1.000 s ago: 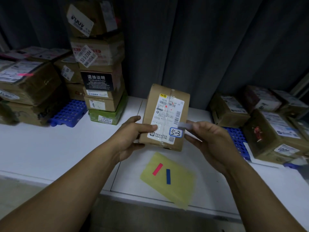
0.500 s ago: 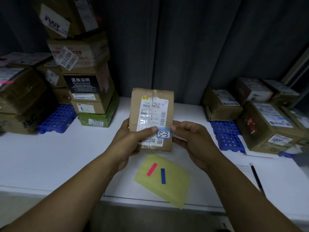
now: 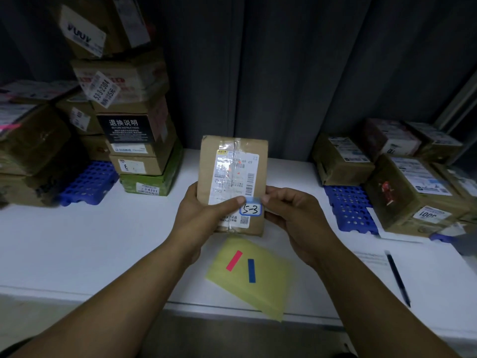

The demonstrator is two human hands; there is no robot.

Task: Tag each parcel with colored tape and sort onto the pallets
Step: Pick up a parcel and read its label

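Centrally, one upright parcel (image 3: 232, 174) is held over the table (image 3: 103, 241): the left hand (image 3: 204, 215) grips its 9 o'clock edge, thumb across the label, and the right hand (image 3: 291, 215) pinches one blue tape (image 3: 254, 200) at its 3 o'clock edge. At 6 o'clock lies one yellow sheet (image 3: 268, 290) carrying two strips: pink strip (image 3: 234, 260), blue strip (image 3: 251, 270). Two pallets bear parcels: left pallet (image 3: 90, 182) at 9 o'clock, right pallet (image 3: 348, 208) at 3 o'clock. One pen (image 3: 397, 277) lies at 4 o'clock.

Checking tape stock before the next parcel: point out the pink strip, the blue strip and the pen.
pink strip (image 3: 234, 260), head view, middle of the strip.
blue strip (image 3: 251, 271), head view, middle of the strip.
pen (image 3: 397, 279), head view, middle of the barrel.
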